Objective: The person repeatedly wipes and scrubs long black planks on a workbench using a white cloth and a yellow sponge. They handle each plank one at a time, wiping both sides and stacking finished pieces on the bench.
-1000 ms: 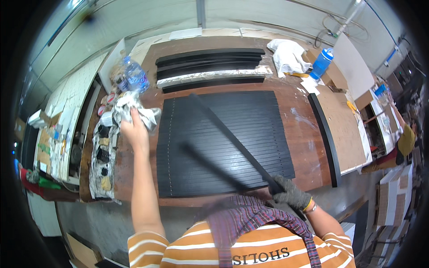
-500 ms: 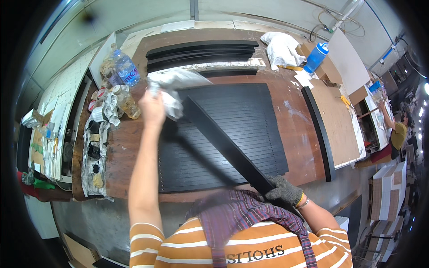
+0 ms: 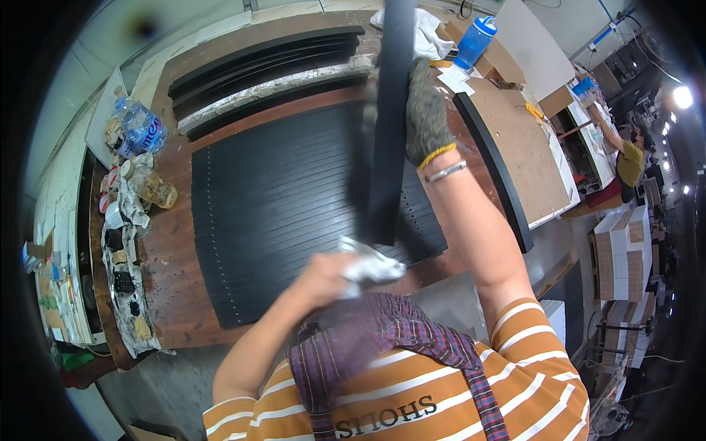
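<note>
The gloved right grip (image 3: 428,114), wrapped around the black strip (image 3: 390,147), has swung it to point forward above the worktop (image 3: 170,279), and the left grip (image 3: 323,278), clenched on a white cloth (image 3: 371,266), has come beside its near end, seemingly placed for wiping.

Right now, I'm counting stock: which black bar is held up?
The bar in the gloved right hand; the other black bars lie on the table.

black bar (image 3: 392,140) cut off by top edge; left hand (image 3: 322,279), rag (image 3: 372,267) blurred; white cloth (image 3: 430,38) partly behind bar.
</note>
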### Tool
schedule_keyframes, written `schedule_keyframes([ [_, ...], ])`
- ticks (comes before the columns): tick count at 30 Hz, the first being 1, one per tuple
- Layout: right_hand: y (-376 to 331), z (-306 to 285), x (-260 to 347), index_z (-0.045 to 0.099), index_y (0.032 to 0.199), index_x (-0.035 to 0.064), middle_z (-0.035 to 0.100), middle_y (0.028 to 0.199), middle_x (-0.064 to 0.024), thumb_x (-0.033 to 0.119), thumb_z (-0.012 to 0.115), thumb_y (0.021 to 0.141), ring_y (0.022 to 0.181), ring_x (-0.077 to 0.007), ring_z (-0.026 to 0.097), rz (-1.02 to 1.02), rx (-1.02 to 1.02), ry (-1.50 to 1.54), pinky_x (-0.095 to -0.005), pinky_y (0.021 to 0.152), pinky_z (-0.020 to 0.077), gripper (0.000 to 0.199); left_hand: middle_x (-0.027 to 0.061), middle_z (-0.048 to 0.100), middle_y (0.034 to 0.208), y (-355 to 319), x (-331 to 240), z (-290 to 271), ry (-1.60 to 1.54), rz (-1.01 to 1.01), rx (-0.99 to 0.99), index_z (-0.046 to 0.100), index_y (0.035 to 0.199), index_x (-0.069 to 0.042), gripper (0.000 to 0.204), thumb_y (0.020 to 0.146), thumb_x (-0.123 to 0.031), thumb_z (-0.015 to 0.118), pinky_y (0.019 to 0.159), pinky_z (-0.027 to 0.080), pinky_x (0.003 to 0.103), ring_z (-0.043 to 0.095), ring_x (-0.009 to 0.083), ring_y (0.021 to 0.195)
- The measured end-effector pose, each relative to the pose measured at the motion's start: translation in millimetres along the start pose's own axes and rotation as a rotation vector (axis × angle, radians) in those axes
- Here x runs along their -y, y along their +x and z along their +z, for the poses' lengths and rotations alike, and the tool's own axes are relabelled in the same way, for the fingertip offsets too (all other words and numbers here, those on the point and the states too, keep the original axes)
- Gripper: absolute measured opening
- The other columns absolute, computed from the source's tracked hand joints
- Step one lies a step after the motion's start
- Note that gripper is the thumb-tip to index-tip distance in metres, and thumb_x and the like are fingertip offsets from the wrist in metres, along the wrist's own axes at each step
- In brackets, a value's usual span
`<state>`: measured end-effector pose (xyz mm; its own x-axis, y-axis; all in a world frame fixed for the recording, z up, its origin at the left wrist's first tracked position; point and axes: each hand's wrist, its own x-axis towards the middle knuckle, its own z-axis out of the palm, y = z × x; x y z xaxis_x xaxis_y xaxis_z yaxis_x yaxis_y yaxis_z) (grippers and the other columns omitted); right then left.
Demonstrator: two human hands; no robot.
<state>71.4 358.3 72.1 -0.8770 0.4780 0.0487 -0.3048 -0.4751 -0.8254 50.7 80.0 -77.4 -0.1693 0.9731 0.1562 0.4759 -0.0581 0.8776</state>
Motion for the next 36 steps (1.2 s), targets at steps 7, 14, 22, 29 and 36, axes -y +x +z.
schedule_keyframes([
  [7, 30.5, 12.5, -5.7, 0.061, 0.11, 0.0143, 0.059, 0.077, -0.0057, 0.061, 0.038, 0.105, 0.059, -0.0229, 0.057, 0.067, -0.283, 0.01, -0.0366, 0.052, 0.0491, 0.052, 0.0141, 0.074, 0.092, -32.6, 34.5, -102.6, 0.035, -0.266, -0.894, 0.068, 0.11, 0.006, 0.021, 0.092, -0.002, 0.062, 0.075, 0.054, 0.033, 0.072, 0.02, 0.082],
  [14, 84.8, -21.6, -42.6, 0.065, 0.116, 0.0118, 0.06, 0.073, -0.0051, 0.069, 0.051, 0.096, 0.056, -0.0213, 0.057, 0.274, -0.033, -0.093, -0.035, 0.053, 0.0503, 0.063, 0.0165, 0.065, 0.103, -35.5, 92.1, -82.6, 0.591, -0.229, -0.732, 0.064, 0.108, -0.001, 0.032, 0.077, -0.003, 0.066, 0.084, 0.05, 0.046, 0.063, 0.0387, 0.099],
  [22, 157.2, -32.5, -70.4, 0.071, 0.118, 0.0021, 0.07, 0.084, -0.007, 0.034, 0.076, 0.09, 0.075, -0.0133, 0.065, 0.287, 0.318, -1.242, -0.0327, 0.07, 0.0532, 0.043, 0.0128, 0.066, 0.105, -37.2, 87.6, -83.7, 0.522, -0.307, -0.723, 0.064, 0.107, -0.003, 0.033, 0.075, -0.007, 0.068, 0.085, 0.05, 0.044, 0.063, 0.0352, 0.098],
  [29, 218.8, -47.3, -112.7, 0.069, 0.127, 0.0076, 0.07, 0.121, -0.019, 0.036, 0.077, 0.083, 0.115, -0.0377, 0.064, 0.083, 0.578, -1.73, -0.0424, 0.1, 0.0499, 0.053, 0.011, 0.067, 0.105, -35.8, 84.7, -85.1, 0.529, -0.322, -0.728, 0.066, 0.107, -0.004, 0.035, 0.072, -0.009, 0.068, 0.083, 0.05, 0.042, 0.064, 0.0327, 0.096],
  [36, 244.9, -40.9, -128.2, 0.07, 0.127, 0.0099, 0.067, 0.131, -0.0158, 0.065, 0.057, 0.091, 0.122, -0.0347, 0.061, 0.089, 0.672, -1.824, -0.0425, 0.106, 0.0461, 0.068, 0.0106, 0.068, 0.103, -32.6, 78.0, -88.3, 0.509, -0.358, -0.729, 0.067, 0.104, -0.004, 0.03, 0.075, -0.008, 0.071, 0.081, 0.051, 0.041, 0.065, 0.032, 0.094],
])
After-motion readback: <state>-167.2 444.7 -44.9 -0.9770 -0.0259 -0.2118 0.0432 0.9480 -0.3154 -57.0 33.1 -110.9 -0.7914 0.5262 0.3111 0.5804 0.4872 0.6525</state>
